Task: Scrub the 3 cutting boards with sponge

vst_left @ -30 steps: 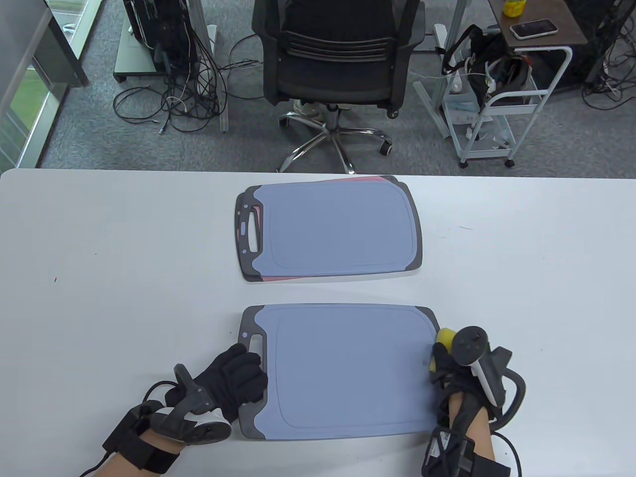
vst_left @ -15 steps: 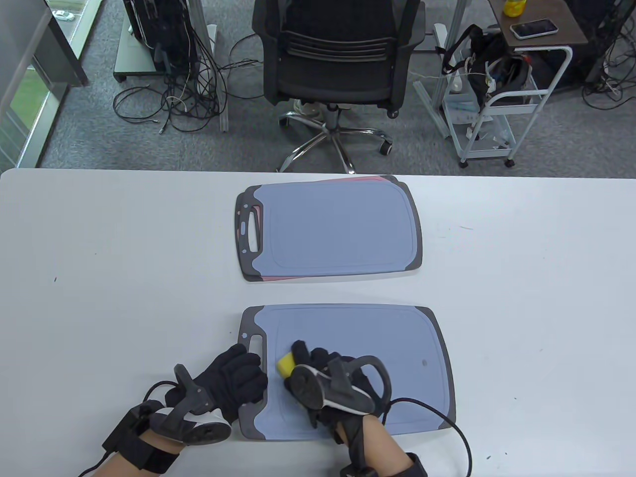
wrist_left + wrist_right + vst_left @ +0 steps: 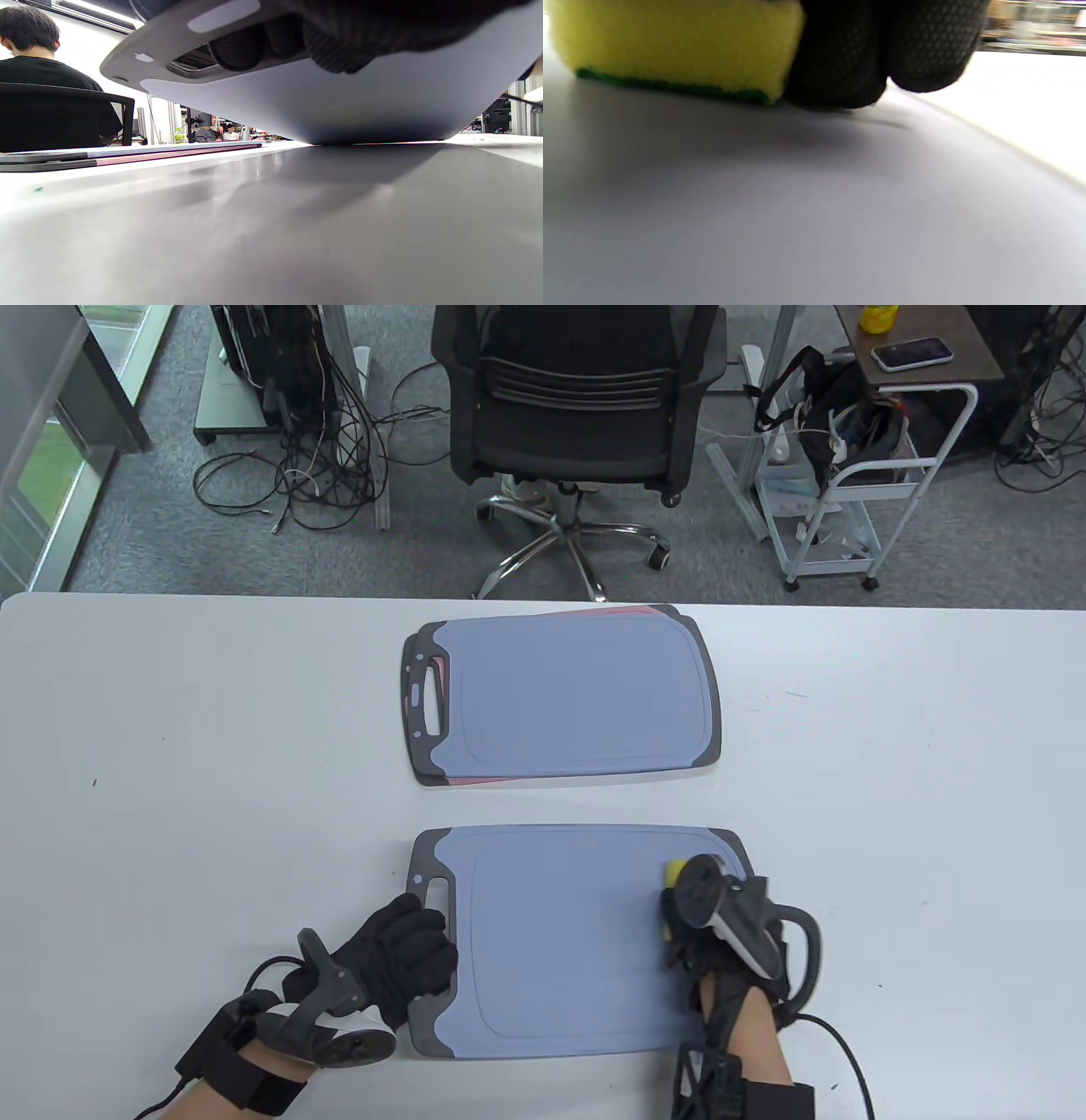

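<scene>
A blue cutting board [image 3: 568, 942] with dark ends lies near the table's front edge. My left hand [image 3: 407, 942] grips its handle end; in the left wrist view gloved fingers [image 3: 335, 55] curl round the board's edge [image 3: 297, 106], which sits slightly raised. My right hand [image 3: 704, 925] holds a yellow sponge [image 3: 676, 869] pressed on the board's far right part. The right wrist view shows the sponge [image 3: 670, 46], green side down, on the board [image 3: 797, 212] beside my fingers [image 3: 840, 55]. Farther back, another blue board [image 3: 568, 695] lies on a pink one [image 3: 636, 611].
The white table [image 3: 170, 729] extends to both sides of the boards. Beyond its far edge stand a black office chair [image 3: 577, 398], a white cart [image 3: 857, 475] and floor cables [image 3: 297, 475]. A person in black [image 3: 38, 72] sits behind the table in the left wrist view.
My right hand swept the sponge from the board's right edge to near the handle, then back to the right part. The left hand has not moved.
</scene>
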`<control>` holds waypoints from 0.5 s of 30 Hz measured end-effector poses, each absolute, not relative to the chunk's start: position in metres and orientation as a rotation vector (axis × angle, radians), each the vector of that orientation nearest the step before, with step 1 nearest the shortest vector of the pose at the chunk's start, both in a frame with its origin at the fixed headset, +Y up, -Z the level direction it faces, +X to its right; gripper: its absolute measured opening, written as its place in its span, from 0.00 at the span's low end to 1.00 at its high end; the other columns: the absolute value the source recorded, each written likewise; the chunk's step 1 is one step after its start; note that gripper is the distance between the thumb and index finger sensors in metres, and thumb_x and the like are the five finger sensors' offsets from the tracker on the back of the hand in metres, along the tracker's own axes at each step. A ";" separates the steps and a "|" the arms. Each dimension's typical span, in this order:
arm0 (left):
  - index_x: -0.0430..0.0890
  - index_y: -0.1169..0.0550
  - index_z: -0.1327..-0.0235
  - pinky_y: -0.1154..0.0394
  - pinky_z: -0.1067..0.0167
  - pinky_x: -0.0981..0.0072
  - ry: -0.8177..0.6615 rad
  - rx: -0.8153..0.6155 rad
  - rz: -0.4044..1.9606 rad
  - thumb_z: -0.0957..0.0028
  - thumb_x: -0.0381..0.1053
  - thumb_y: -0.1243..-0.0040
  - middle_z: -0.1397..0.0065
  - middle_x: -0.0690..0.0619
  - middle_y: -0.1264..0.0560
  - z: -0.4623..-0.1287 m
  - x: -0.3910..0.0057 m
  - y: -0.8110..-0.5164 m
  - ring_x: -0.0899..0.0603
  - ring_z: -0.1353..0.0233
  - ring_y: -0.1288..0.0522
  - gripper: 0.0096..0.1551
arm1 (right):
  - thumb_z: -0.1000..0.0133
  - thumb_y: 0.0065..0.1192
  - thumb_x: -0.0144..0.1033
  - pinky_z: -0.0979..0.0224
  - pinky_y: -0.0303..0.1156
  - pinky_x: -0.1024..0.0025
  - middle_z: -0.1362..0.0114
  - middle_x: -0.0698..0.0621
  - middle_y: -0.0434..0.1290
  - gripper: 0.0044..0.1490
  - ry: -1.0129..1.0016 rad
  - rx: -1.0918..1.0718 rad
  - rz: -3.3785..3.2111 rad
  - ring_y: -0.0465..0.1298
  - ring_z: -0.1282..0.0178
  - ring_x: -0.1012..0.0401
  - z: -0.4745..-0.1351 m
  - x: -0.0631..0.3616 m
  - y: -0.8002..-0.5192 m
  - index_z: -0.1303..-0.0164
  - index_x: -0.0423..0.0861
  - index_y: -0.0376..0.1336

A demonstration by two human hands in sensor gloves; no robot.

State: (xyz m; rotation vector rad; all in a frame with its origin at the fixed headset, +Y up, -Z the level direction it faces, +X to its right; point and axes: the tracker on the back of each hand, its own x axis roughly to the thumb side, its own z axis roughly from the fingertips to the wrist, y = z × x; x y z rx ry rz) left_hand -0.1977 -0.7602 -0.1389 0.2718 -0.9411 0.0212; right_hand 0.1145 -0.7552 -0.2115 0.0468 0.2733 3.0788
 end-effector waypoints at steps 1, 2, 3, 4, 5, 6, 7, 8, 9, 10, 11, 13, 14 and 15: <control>0.54 0.34 0.35 0.36 0.24 0.40 -0.941 0.271 0.021 0.36 0.55 0.35 0.31 0.57 0.30 -0.139 -0.198 -0.760 0.44 0.23 0.29 0.24 | 0.42 0.53 0.61 0.43 0.75 0.55 0.42 0.44 0.73 0.48 0.239 0.187 3.070 0.77 0.54 0.58 -0.207 0.092 -0.752 0.21 0.41 0.57; 0.54 0.34 0.35 0.36 0.24 0.40 -0.940 0.268 0.022 0.36 0.55 0.35 0.31 0.57 0.30 -0.139 -0.198 -0.760 0.44 0.23 0.29 0.24 | 0.42 0.53 0.62 0.43 0.75 0.56 0.41 0.45 0.72 0.48 0.208 0.410 3.055 0.77 0.53 0.59 -0.196 0.053 -0.746 0.20 0.41 0.56; 0.54 0.34 0.35 0.36 0.24 0.40 -0.940 0.268 0.023 0.37 0.55 0.35 0.31 0.57 0.29 -0.139 -0.198 -0.760 0.44 0.23 0.29 0.24 | 0.42 0.52 0.62 0.43 0.75 0.56 0.41 0.45 0.72 0.48 0.194 0.605 3.041 0.77 0.53 0.59 -0.184 0.023 -0.742 0.20 0.42 0.55; 0.54 0.34 0.35 0.36 0.24 0.40 -0.940 0.269 0.022 0.37 0.55 0.35 0.31 0.57 0.29 -0.139 -0.198 -0.760 0.44 0.23 0.29 0.24 | 0.43 0.51 0.63 0.42 0.75 0.57 0.41 0.46 0.72 0.48 0.160 0.819 3.019 0.77 0.53 0.60 -0.171 -0.003 -0.735 0.20 0.43 0.55; 0.54 0.34 0.35 0.36 0.24 0.40 -0.940 0.271 0.020 0.37 0.55 0.35 0.31 0.57 0.29 -0.139 -0.198 -0.760 0.44 0.23 0.29 0.24 | 0.43 0.51 0.64 0.42 0.76 0.58 0.41 0.47 0.72 0.48 0.130 0.921 2.997 0.77 0.53 0.61 -0.164 -0.015 -0.736 0.20 0.44 0.55; 0.54 0.34 0.36 0.36 0.24 0.40 -0.941 0.272 0.021 0.37 0.55 0.35 0.31 0.57 0.29 -0.139 -0.198 -0.760 0.44 0.23 0.29 0.23 | 0.42 0.51 0.63 0.43 0.76 0.57 0.41 0.46 0.73 0.49 0.123 1.012 2.987 0.78 0.53 0.60 -0.158 -0.025 -0.735 0.20 0.40 0.56; 0.54 0.33 0.36 0.36 0.24 0.40 -0.941 0.274 0.021 0.37 0.56 0.35 0.31 0.57 0.29 -0.139 -0.198 -0.760 0.44 0.23 0.29 0.23 | 0.43 0.51 0.63 0.42 0.76 0.56 0.41 0.47 0.74 0.49 0.067 0.887 3.086 0.78 0.53 0.59 -0.155 -0.026 -0.733 0.20 0.41 0.57; 0.54 0.34 0.36 0.36 0.24 0.40 -0.939 0.270 0.024 0.37 0.55 0.35 0.31 0.57 0.29 -0.139 -0.198 -0.760 0.44 0.23 0.29 0.23 | 0.43 0.48 0.65 0.41 0.76 0.58 0.40 0.49 0.73 0.48 0.096 0.895 3.103 0.78 0.52 0.61 -0.159 -0.018 -0.734 0.20 0.44 0.55; 0.54 0.34 0.35 0.36 0.24 0.41 -0.939 0.269 0.025 0.37 0.55 0.35 0.31 0.57 0.29 -0.140 -0.198 -0.760 0.44 0.23 0.29 0.23 | 0.43 0.49 0.66 0.41 0.76 0.58 0.40 0.49 0.72 0.48 0.117 0.858 3.079 0.78 0.52 0.61 -0.165 -0.008 -0.737 0.19 0.46 0.55; 0.54 0.34 0.35 0.36 0.24 0.40 -0.938 0.267 0.024 0.37 0.55 0.35 0.31 0.57 0.29 -0.140 -0.198 -0.760 0.44 0.23 0.29 0.23 | 0.43 0.51 0.65 0.42 0.75 0.56 0.40 0.48 0.73 0.48 0.143 0.697 3.062 0.78 0.52 0.59 -0.174 0.013 -0.741 0.19 0.46 0.55; 0.54 0.34 0.35 0.36 0.24 0.40 -0.937 0.265 0.028 0.37 0.55 0.35 0.31 0.57 0.29 -0.140 -0.198 -0.760 0.44 0.23 0.29 0.23 | 0.43 0.52 0.64 0.42 0.75 0.56 0.40 0.47 0.73 0.48 0.186 0.534 3.100 0.78 0.52 0.59 -0.184 0.039 -0.746 0.19 0.45 0.56; 0.54 0.34 0.35 0.36 0.24 0.40 -0.936 0.262 0.032 0.37 0.55 0.35 0.31 0.57 0.29 -0.140 -0.198 -0.760 0.44 0.23 0.29 0.23 | 0.44 0.51 0.64 0.42 0.76 0.56 0.41 0.47 0.73 0.48 0.218 0.240 3.164 0.78 0.53 0.59 -0.201 0.092 -0.755 0.20 0.45 0.56; 0.54 0.34 0.35 0.36 0.24 0.40 -0.936 0.262 0.032 0.37 0.55 0.35 0.31 0.57 0.29 -0.140 -0.198 -0.760 0.44 0.23 0.29 0.23 | 0.44 0.50 0.64 0.43 0.76 0.56 0.41 0.48 0.73 0.48 0.246 0.088 3.172 0.78 0.53 0.59 -0.207 0.119 -0.761 0.20 0.45 0.56; 0.54 0.34 0.35 0.36 0.24 0.40 -0.936 0.264 0.030 0.37 0.55 0.35 0.31 0.57 0.29 -0.140 -0.198 -0.760 0.44 0.23 0.29 0.23 | 0.44 0.50 0.64 0.43 0.75 0.56 0.41 0.48 0.73 0.48 0.272 -0.146 3.140 0.78 0.53 0.59 -0.211 0.158 -0.768 0.20 0.44 0.56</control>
